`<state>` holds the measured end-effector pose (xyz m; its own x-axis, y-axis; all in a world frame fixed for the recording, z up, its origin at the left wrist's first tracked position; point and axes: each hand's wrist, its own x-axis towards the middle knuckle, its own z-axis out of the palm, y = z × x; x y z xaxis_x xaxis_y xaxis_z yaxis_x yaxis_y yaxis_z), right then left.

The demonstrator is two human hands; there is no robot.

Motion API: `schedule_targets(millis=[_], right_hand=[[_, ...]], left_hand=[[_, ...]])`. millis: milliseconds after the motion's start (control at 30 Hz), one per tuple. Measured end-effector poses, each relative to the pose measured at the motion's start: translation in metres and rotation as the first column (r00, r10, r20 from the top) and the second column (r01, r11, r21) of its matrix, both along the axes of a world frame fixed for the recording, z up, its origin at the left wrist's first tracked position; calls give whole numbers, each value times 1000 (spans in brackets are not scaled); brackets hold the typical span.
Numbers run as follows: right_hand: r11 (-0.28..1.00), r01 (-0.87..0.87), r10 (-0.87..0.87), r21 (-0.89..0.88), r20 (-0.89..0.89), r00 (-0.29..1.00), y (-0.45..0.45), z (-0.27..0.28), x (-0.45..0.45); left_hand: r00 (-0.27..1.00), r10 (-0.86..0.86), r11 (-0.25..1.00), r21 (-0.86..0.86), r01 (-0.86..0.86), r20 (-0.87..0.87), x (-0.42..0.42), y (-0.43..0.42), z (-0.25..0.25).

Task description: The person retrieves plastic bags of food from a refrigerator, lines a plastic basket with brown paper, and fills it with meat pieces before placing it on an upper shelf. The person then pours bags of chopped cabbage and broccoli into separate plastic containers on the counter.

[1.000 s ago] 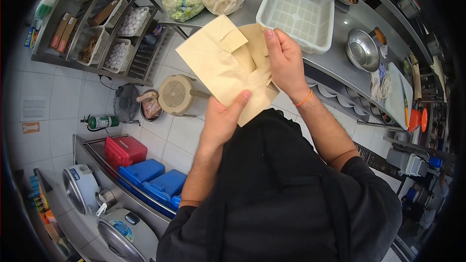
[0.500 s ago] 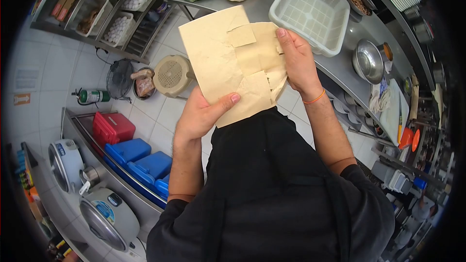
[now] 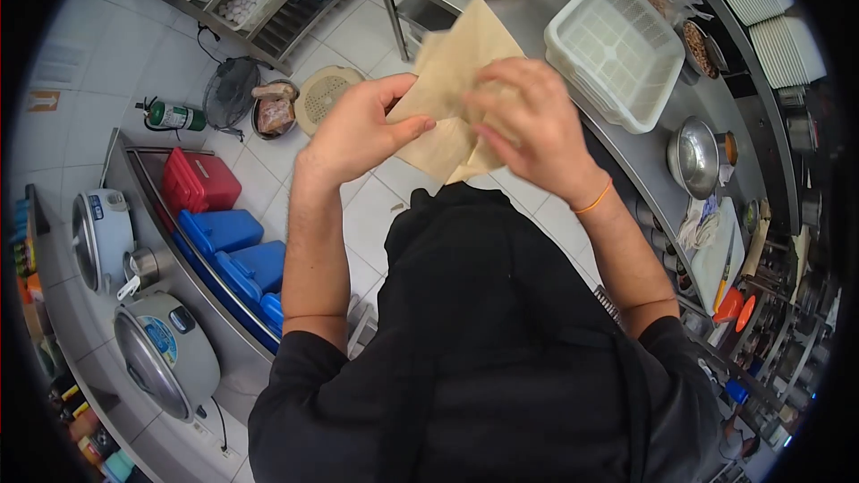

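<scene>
A brown paper bag [image 3: 481,36], creased and turned to a slant, is held up in front of my black apron. My left hand [image 3: 358,130] grips its left edge, thumb on top and fingers behind the paper. Over the right part of the bag is my right hand [image 3: 541,130], with an orange band at the wrist. Its fingers are curled and smeared by motion, so I cannot tell if they pinch the paper. The hand hides much of the bag's right side.
On the steel counter to the right stand a white plastic basket [image 3: 667,98] and a metal bowl [image 3: 693,156]. A beige stool [image 3: 324,94] and a container of meat [image 3: 275,114] are ahead on the left. Rice cookers [image 3: 192,353] and blue bins [image 3: 255,266] are at left.
The bag has been turned and its visible face is smaller. My right hand has left the right edge and come in across the bag. The view has shifted slightly.
</scene>
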<state>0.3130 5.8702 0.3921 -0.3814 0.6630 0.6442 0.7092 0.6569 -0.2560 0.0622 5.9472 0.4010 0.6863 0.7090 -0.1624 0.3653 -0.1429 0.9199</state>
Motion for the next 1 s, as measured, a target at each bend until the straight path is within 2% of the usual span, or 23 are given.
schedule_targets(millis=[67, 167, 267, 300, 400, 433, 533, 633, 733, 867, 1000], right_hand=[[997, -73, 73, -12, 32, 997, 0, -1, -19], [996, -86, 86, -15, -13, 996, 0, -6, -27], [997, -71, 71, -4, -52, 996, 1, -5, -30], [998, -60, 59, -8, -57, 997, 3, -5, -31], [998, -34, 27, -51, -127, 992, 7, -7, -37], [997, -27, 16, -71, -159, 987, 8, -8, -39], [999, -27, 21, -34, -163, 986, 10, -6, -43], [997, -55, 64, 47, -216, 974, 13, 0, -44], [997, -47, 56, 54, -187, 981, 12, 1, -41], [996, -68, 72, 54, -85, 994, 13, 0, -37], [992, -62, 34, -109, -246, 969, 13, 1, -37]], left_hand=[[997, -65, 992, -107, 68, 29, -7, 3, 5], [980, -58, 944, -309, 116, 193, -13, -2, 5], [833, -71, 916, -295, 272, 549, -20, -12, -8], [770, -9, 862, -384, 329, 638, -22, -13, -14], [797, -7, 954, -236, 187, 604, -28, -28, -20], [863, -50, 989, -97, 114, 502, -30, -33, -14], [957, 125, 987, -132, -93, 260, -22, -41, 0], [905, 223, 947, -302, -112, 363, -23, -37, 0], [879, 256, 945, -296, -140, 402, -22, -40, 0], [884, 280, 944, -274, -183, 373, -20, -43, -6], [919, 209, 963, -232, -135, 333, -21, -36, -5]])
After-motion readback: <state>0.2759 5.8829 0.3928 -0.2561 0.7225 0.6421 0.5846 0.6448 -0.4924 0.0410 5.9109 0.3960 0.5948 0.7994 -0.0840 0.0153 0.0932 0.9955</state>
